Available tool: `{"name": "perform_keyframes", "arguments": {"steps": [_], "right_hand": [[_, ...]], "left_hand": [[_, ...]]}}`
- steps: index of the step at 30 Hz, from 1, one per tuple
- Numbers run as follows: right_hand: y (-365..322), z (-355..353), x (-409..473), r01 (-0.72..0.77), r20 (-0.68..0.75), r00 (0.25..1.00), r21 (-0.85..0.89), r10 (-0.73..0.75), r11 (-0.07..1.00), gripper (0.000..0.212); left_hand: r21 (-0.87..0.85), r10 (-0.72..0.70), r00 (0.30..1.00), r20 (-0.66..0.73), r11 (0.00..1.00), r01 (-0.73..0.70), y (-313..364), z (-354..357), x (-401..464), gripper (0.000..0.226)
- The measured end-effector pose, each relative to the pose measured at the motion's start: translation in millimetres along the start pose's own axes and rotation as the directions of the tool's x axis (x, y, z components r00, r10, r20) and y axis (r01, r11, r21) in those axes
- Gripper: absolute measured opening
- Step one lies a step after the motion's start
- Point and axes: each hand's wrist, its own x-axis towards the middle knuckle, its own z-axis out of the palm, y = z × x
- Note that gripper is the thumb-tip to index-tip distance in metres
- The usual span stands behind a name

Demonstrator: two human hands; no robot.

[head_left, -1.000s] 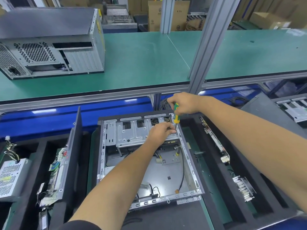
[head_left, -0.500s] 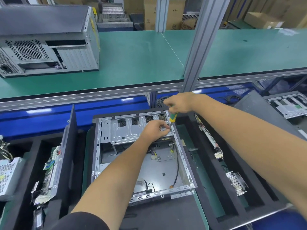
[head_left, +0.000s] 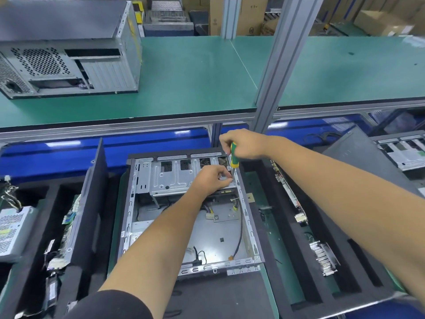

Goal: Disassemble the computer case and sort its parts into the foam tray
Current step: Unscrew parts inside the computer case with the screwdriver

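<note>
Case: computer case lies open side up, centre of bench, so its inside is reachable from above; it's the landmark for all below.
Drive cage: metal drive cage sits at far end inside case, looks still mounted.
R hand: right hand over far-right corner of case, fingers wrapped round green/yellow screwdriver, held near upright w/ tip down at cage's right edge. Prob so the bit seats square on a screw; screw itself too small to see.
L hand: left hand rests on cage top just beside driver shaft, fingers curled in a narrow pinch by the tip. Likely steadying bit or cage; can't tell if it holds anything.
Foam tray: foam tray slots flank case left & right, so pulled parts drop in w/ a short reach.
Sorted so far: power supply far left of case; circuit board on edge in slot left of case; long card and heatsink in slots right of case.
Step (judgement): undoing cage screw; the cage is the next thing to come out.
</note>
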Motion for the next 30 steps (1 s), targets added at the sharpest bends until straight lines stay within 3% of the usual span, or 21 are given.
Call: {"name": "perform_keyframes", "arguments": {"steps": [2,4,6,8,11,14,16,18,21,23,26,28,30], "right_hand": [[-2,-1,2,-0.002,0.041,0.999,-0.056,0.004,0.998,0.024],[-1,-2,5,-0.007,0.065,0.998,-0.219,0.022,0.976,0.003],[1,-7,7,-0.025,0.048,0.997,-0.504,0.058,0.863,0.019],[3,-10,8,-0.014,0.053,0.997,-0.594,0.057,0.804,0.021],[8,-13,6,0.041,0.114,0.993,-0.469,0.014,0.882,0.008],[13,-12,5,0.044,0.132,0.991,-0.253,-0.010,0.966,0.024],[15,-10,4,0.069,0.132,0.990,-0.219,-0.040,0.973,0.021],[19,-12,7,0.079,0.104,0.994,-0.349,-0.045,0.934,0.011],[19,-18,6,0.057,0.093,0.996,-0.618,0.001,0.784,0.015],[18,-19,7,0.069,0.102,0.995,-0.549,-0.016,0.833,0.005],[18,-15,3,0.057,0.137,0.990,-0.305,-0.016,0.951,0.025],[20,-15,2,0.033,0.127,0.992,-0.338,0.010,0.940,0.020],[28,-18,5,0.021,0.077,0.997,-0.498,0.020,0.867,0.011]], "left_hand": [[0.019,-0.002,1.000,-0.002,1.000,0.002,2,0,0,0.013],[0.024,-0.015,1.000,-0.003,1.000,0.015,2,0,0,0.013],[0.010,-0.022,1.000,-0.010,1.000,0.022,2,0,1,0.012],[0.010,-0.018,1.000,-0.017,1.000,0.019,2,1,0,0.010],[0.013,-0.019,0.999,-0.026,1.000,0.019,1,3,1,0.007],[0.022,-0.013,0.999,-0.036,1.000,0.014,1,4,2,0.007],[0.029,-0.022,0.999,-0.042,0.999,0.023,0,4,1,0.007],[0.027,-0.025,0.999,-0.041,0.999,0.026,0,5,1,0.009],[0.014,-0.025,0.999,-0.035,1.000,0.026,0,6,2,0.010],[-0.009,-0.024,0.999,-0.045,1.000,0.024,-1,6,2,0.010],[-0.016,-0.019,0.998,-0.056,1.000,0.018,-1,6,3,0.010],[-0.014,-0.019,0.998,-0.053,1.000,0.018,-1,6,3,0.010],[-0.021,-0.028,0.998,-0.052,0.999,0.027,-1,5,3,0.009]]}}
